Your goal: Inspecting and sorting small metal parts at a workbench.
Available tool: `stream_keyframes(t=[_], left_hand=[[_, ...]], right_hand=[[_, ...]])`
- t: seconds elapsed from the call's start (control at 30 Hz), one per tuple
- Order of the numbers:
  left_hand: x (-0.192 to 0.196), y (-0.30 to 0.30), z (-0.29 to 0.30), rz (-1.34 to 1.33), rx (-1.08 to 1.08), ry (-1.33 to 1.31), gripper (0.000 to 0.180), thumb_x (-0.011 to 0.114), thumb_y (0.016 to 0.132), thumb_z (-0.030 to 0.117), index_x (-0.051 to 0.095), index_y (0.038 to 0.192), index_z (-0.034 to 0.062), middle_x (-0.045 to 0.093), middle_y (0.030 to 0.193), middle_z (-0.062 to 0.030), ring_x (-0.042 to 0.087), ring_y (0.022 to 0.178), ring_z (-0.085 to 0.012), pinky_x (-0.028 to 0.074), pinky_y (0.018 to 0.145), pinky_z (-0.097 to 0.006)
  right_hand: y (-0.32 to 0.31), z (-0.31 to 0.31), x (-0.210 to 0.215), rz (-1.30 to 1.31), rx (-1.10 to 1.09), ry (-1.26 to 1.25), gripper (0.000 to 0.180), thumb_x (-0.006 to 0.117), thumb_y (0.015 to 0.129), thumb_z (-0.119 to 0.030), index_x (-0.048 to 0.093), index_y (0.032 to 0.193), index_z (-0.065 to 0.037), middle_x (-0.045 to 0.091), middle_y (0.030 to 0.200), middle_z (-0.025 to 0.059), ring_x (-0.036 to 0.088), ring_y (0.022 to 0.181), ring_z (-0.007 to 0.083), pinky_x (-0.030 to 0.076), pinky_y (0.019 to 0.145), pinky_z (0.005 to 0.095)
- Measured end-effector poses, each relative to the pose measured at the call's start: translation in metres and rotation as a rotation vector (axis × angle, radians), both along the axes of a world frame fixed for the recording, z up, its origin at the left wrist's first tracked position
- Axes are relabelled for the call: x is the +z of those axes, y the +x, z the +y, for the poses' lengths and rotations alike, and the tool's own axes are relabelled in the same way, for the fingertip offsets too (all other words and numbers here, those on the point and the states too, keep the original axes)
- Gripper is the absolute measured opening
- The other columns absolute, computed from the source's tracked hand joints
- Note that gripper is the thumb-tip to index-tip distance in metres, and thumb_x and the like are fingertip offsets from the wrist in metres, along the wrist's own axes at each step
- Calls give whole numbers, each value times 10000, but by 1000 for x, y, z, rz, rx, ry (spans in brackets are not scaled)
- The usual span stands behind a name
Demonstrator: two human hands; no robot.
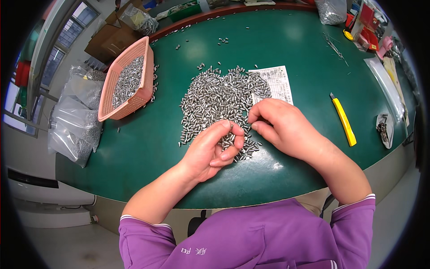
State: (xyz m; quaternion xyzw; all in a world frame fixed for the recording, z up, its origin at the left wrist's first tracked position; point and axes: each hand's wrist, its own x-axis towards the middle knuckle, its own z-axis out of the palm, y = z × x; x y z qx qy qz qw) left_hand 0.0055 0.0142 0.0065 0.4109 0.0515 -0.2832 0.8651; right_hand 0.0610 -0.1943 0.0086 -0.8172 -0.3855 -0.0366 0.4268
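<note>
A broad heap of small silvery metal pins point(215, 96) lies in the middle of the green table point(291, 175). At its near edge my left hand point(208, 152) is turned palm up with curled fingers. Its thumb and forefinger pinch one small metal pin point(231, 127). To its right, my right hand point(284, 125) hangs over the right side of the heap, thumb and fingertips drawn together. Whatever is between those fingertips, if anything, is too small or hidden to make out. A printed paper sheet point(281, 83) lies partly under the heap's far right side.
At left stands a pink plastic basket point(144, 74) of similar pins, beside clear bags point(74, 130) of metal parts. A yellow utility knife point(344, 121) lies at right, near a small white pouch point(384, 130). Tweezers point(333, 47) and another filled bag point(330, 11) are farther back.
</note>
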Motion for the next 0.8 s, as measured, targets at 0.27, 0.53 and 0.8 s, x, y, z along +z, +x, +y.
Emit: stream_keyframes(t=[0.27,0.53,0.8], left_hand=[[-3,-1,-5,-113,-57,44,174,495,955,100,461,1120,53,549,909,-68,414,616,-53,285,444,-163],[-3,-1,-5,-99,-57,62,103,487,966,129,490,1040,59,551,888,-68,390,562,-46,261,411,-165],[-1,-1,-4,-62,-36,47,158,436,975,183,505,1001,43,541,868,-84,390,555,-69,259,402,-171]], right_hand=[[-1,5,6,-185,193,195,198,691,740,-11,652,920,-84,641,872,43,617,824,221,483,724,346],[0,6,3,-247,25,176,241,704,725,-16,662,952,-86,654,889,32,613,811,221,481,707,332],[4,-3,-8,-228,-29,-121,138,712,698,-72,645,818,-83,572,823,38,559,844,247,469,743,374]])
